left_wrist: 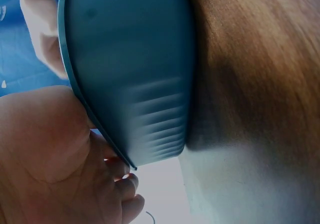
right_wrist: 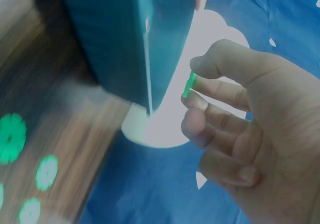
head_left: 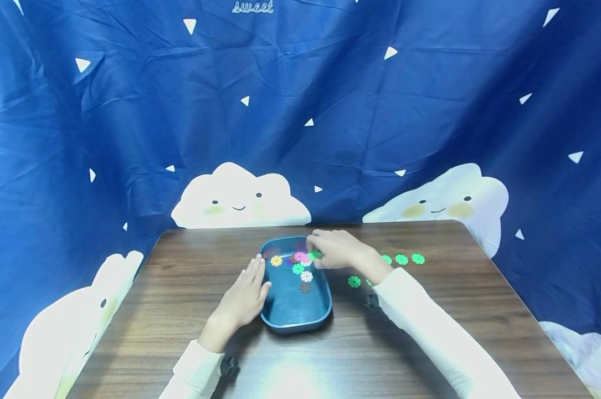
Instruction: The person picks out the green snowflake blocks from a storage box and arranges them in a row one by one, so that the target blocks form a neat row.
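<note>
A blue-green plastic tray (head_left: pixel 295 326) stands on the table with several flower-shaped plastic pieces in it, among them an orange one (head_left: pixel 276 261), a white one (head_left: pixel 307 276), a brown one (head_left: pixel 305 287) and a green one (head_left: pixel 298 269). My left hand (head_left: pixel 242 293) rests along the tray's left rim, fingers straight. Above the tray's far right side, my right hand (head_left: pixel 336 249) pinches a green flower piece (right_wrist: pixel 189 84) between thumb and fingertips. Seen in the left wrist view, the left palm lies against the tray's ribbed outer wall (left_wrist: pixel 130 74).
Right of the tray, several more green flower pieces (head_left: pixel 417 259) lie on the wooden table (head_left: pixel 460 310); the right forearm partly hides some. A blue curtain (head_left: pixel 300 66) with white clouds hangs behind the table's far edge.
</note>
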Demonstrator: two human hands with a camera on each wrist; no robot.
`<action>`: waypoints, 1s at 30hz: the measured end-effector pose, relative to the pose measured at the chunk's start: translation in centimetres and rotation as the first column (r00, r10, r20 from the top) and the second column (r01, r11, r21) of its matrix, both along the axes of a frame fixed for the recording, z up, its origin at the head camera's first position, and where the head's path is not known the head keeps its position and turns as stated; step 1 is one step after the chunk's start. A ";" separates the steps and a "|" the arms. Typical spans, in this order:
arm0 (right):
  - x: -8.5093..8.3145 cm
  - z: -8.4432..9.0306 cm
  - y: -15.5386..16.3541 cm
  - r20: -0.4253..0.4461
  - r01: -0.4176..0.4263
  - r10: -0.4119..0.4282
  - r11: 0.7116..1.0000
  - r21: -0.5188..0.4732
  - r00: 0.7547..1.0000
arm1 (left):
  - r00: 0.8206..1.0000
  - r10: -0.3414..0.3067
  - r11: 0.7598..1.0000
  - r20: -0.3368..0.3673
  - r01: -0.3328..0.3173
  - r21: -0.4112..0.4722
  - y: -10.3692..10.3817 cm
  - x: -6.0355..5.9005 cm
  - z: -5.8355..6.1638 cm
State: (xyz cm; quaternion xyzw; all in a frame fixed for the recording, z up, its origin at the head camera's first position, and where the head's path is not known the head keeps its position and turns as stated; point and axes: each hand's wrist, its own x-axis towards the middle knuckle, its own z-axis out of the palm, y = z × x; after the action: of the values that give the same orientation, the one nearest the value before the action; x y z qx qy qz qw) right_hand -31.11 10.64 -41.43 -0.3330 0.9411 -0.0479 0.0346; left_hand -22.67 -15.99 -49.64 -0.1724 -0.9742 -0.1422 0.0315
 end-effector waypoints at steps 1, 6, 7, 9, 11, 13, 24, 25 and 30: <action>0.1 0.0 0.7 -0.009 0.008 -0.008 1.000 -0.004 1.000 | 1.000 -0.001 1.000 -0.002 0.001 0.004 0.0 0.0 0.0; 0.4 0.3 4.2 -0.051 0.046 -0.047 0.999 -0.023 0.998 | 1.000 -0.003 1.000 -0.002 0.003 0.012 -0.1 -0.2 -0.4; 0.5 0.3 4.9 -0.057 0.053 -0.055 0.998 -0.030 0.997 | 1.000 -0.006 1.000 -0.005 0.006 0.012 -0.2 -0.3 -0.6; 0.6 0.4 6.3 -0.075 0.073 -0.075 0.997 -0.039 0.994 | 1.000 -0.002 1.000 -0.001 0.002 0.006 -0.2 -0.3 -0.7; 0.8 0.5 7.6 -0.088 0.090 -0.094 0.995 -0.052 0.992 | 1.000 0.000 1.000 0.003 0.000 0.001 -0.2 -0.4 -0.7; 1.0 0.5 8.9 -0.095 0.112 -0.117 0.992 -0.064 0.988 | 1.000 0.001 1.000 0.010 -0.001 0.001 -0.2 -0.3 -0.6; 2.5 -0.5 15.5 -0.120 0.192 -0.204 0.976 -0.100 0.972 | 1.000 -0.008 1.000 -0.004 0.009 0.007 -0.2 -0.4 -0.5; 2.6 -0.7 15.9 -0.121 0.198 -0.210 0.975 -0.104 0.970 | 1.000 -0.010 1.000 -0.007 0.010 0.010 -0.2 -0.5 -0.6; 3.0 -1.7 17.9 -0.093 0.231 -0.240 0.968 -0.098 0.966 | 1.000 -0.003 1.000 -0.004 0.003 0.015 -0.2 -0.6 -0.9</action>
State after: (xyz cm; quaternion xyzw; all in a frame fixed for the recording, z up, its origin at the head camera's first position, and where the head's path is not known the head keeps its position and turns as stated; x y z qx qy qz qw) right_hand -28.10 28.55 -43.12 -0.2219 0.9716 -0.0749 -0.0351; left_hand -23.24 -16.17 -50.58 -0.1741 -0.9727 -0.1494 0.0346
